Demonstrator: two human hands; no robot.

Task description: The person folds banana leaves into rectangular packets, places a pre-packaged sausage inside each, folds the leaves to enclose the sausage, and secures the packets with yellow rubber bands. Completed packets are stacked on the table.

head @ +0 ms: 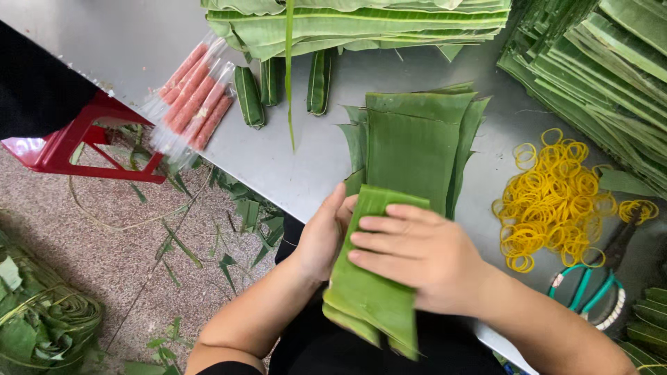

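We are working at the near edge of the steel table (139, 42). Our right hand (424, 253) is lying flat and mostly open, fingers spread across the top of a folded banana-leaf bundle (368, 292), pressing it down. Our left hand (323, 232) is cupping the bundle's left edge, fingers curled behind it, thumb up along the fold. The bundle is sitting between both palms, half over the table edge and above our lap.

Judging by the look, the leaf is light, thin and pliant, with a waxy, slightly slippery face. It is likely tearing easily along its ribs, so we are judging the safest hold to be broad palm pressure across the grain plus a pinch at the folded edge, not at the loose corners hanging at 6 o'clock.

At 12 o'clock from the hands, a stack of cut leaf sheets (417, 146) is lying flat. At 2 to 3 o'clock, a heap of yellow rubber bands (556, 198); below it, at 4 o'clock, scissors with teal handles (590, 292). At 11 o'clock, small wrapped leaf rolls (249, 96) and, further left, pink sausages in clear wrap (193, 94). Larger leaf piles (361, 24) are filling the far edge and the 1 o'clock corner. A red stool (83, 139) is standing at 10 o'clock, with leaf scraps (229, 250) littering the floor.
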